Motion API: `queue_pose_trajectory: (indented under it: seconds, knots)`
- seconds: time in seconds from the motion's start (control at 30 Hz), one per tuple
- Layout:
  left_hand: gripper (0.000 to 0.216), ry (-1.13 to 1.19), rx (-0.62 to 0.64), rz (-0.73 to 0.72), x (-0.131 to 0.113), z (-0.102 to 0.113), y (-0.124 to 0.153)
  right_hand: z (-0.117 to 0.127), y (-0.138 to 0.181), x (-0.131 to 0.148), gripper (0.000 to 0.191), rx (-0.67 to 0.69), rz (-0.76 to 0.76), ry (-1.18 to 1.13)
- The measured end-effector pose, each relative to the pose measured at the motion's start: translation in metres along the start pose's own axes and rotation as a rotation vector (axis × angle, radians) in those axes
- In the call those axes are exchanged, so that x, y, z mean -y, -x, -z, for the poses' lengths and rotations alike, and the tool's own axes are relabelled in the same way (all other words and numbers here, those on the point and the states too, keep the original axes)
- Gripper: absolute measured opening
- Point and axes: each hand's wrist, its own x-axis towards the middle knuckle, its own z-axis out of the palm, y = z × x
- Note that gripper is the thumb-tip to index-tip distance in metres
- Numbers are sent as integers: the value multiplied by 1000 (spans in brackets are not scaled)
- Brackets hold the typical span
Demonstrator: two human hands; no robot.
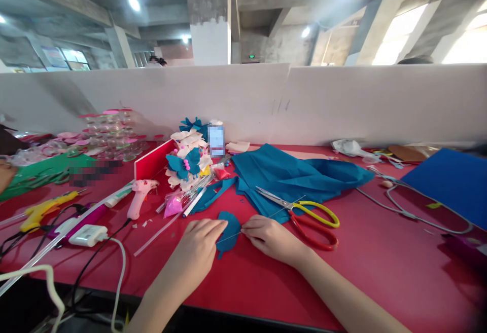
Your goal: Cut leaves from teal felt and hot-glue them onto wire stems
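A small teal felt petal [229,231] lies on the red table [373,267] near its front edge. My left hand [198,252] rests on the petal's left side with its fingers curled over it. My right hand [272,236] pinches a thin wire [274,215] that runs from the petal up and to the right. Just beyond my right hand lie scissors [304,211] with red and yellow handles, their blades on a pile of teal felt sheets [292,173].
A pink glue gun [140,196], a yellow glue gun [41,211], a white adapter [88,235] and cables sit at left. Finished felt flowers [188,158] stand behind. A blue sheet [452,181] and grey cable [411,214] lie at right. A white partition [342,105] backs the table.
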Motion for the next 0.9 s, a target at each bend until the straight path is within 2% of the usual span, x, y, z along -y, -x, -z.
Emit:
queue_pose_trajectory:
  seconds: [0.1,0.2,0.3,0.67,0.8,0.9]
  knots:
    - [47,121,39,69,-5,-13,-2,0,0,-1,27,-2,2,-5]
    - [47,100,-46,170,-6,-26,3,-1,0,-3,26,-10,2,-20]
    - [44,67,-121,202,-4,-34,10,-3,1,-6,27,-25,8,-44]
    - [43,92,-140,165,-5,-37,16,-4,2,-6,28,-26,19,-13]
    - [38,57,-148,89,-7,-35,11,-3,1,-6,27,-22,26,-17]
    - [33,-5,-107,32,-13,-36,2,-3,1,-6,27,-30,25,-29]
